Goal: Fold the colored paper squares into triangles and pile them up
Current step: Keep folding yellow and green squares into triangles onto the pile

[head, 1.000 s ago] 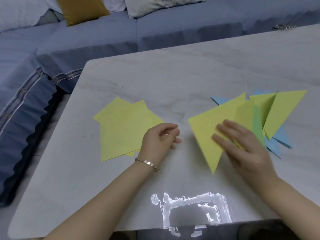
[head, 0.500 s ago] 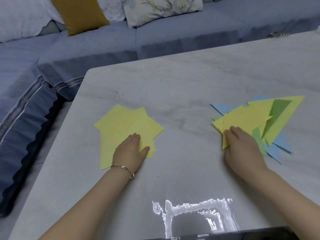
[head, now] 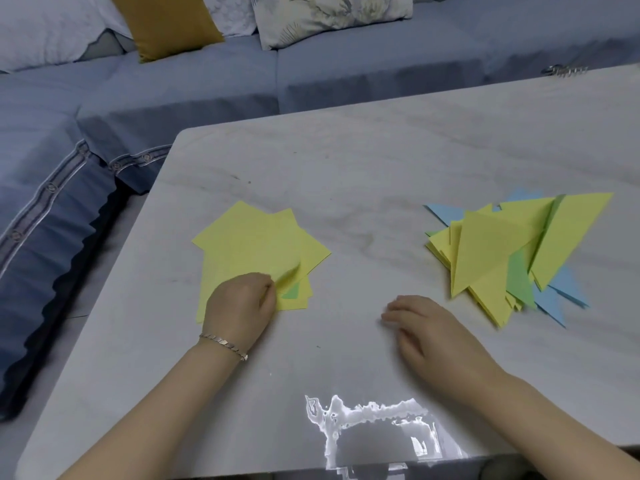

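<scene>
The left hand (head: 239, 303) lies on the near edge of the squares (head: 256, 240), a loose, fanned stack of yellow sheets on the left part of the tabletop (head: 346, 161). Its fingers are curled and pinch the near corner of the top square (head: 289, 273), which curls up off the stack. A patch of green sheet (head: 291, 293) shows under the raised corner. A bracelet (head: 223, 345) sits on the left wrist.

The right hand (head: 426, 327) rests on the bare tabletop near the front, between the two piles and touching neither. Its fingers are relaxed, a little bent, and hold nothing.

The triangles (head: 488, 251) are piled on the right part of the tabletop, well apart from the squares. Most of them are yellow and overlap at different angles, with one large yellow triangle on top. A green one (head: 517, 277) shows among them. Blue ones (head: 554, 303) stick out from underneath at the near right and the far left (how many pieces the pile holds cannot be counted).

A bright glare (head: 374, 417) marks the tabletop's near edge. Beyond the tabletop runs a blue sofa (head: 346, 74) with cushions, one mustard (head: 166, 22), the others pale. A small metallic thing (head: 568, 70) lies at the far right edge, too small to make out.
</scene>
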The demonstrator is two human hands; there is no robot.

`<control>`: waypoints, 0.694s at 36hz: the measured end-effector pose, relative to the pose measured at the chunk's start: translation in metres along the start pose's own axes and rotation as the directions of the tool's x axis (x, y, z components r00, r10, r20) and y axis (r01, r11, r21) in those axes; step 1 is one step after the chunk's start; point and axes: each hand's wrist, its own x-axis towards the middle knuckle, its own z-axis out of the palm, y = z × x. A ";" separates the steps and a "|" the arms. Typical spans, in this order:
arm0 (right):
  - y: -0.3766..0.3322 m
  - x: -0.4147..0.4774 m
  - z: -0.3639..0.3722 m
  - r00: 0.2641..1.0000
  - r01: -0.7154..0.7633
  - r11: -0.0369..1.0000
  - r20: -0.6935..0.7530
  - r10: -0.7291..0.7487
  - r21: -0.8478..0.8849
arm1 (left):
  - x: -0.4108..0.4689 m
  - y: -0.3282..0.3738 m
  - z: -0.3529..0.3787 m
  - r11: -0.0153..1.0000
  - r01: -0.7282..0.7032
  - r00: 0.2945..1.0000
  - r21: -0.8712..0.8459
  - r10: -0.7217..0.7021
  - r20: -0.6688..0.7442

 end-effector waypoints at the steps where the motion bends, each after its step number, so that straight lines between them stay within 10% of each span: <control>1: -0.002 0.000 -0.002 1.000 0.003 1.000 -0.023 -0.003 0.006 | 0.000 0.005 -0.004 0.999 -0.044 0.995 -0.010 0.043 -0.095; 6: -0.013 0.010 -0.019 0.987 0.033 0.991 -0.159 -0.012 0.126 | -0.002 0.038 -0.024 0.923 -0.330 0.900 -0.200 0.243 -0.362; 15: 0.007 0.012 -0.013 0.973 0.128 0.980 -0.211 -0.095 0.152 | -0.028 0.078 -0.024 0.665 -0.653 0.753 -0.362 0.621 -0.216; 20: 0.034 -0.012 -0.003 0.986 0.085 0.991 -0.155 -0.069 0.100 | -0.040 0.052 -0.010 0.747 -0.480 0.873 -0.461 0.459 -0.165; 25: 0.039 -0.024 -0.007 0.995 0.063 0.982 -0.093 -0.047 0.178 | -0.040 0.048 -0.018 0.670 0.239 0.971 -0.703 -0.175 0.164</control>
